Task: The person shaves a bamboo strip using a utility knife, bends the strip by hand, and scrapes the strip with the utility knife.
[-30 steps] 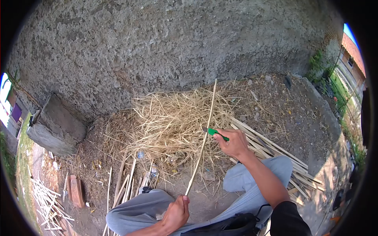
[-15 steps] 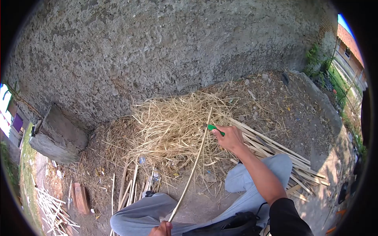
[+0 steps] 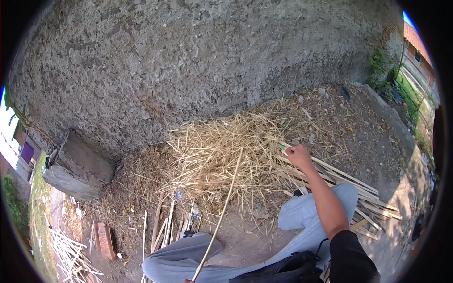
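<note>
Closed round a small green tool [image 3: 283, 147], the right hand [image 3: 298, 156] is now clear of the long, pale wooden strip [image 3: 230, 189] at lower centre, apparently ending a stroke, while the mostly cropped left hand [image 3: 188, 281] pinches its base.

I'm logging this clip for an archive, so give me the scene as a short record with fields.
Left hand: holds the lower end of a thin strip; mostly out of frame
Right hand: grips a green tool, mostly hidden; apart from the strip
Ahead: pile of pale shavings before a rough wall
Image right: loose sticks
Image left: brown block, scattered whitish sticks
</note>
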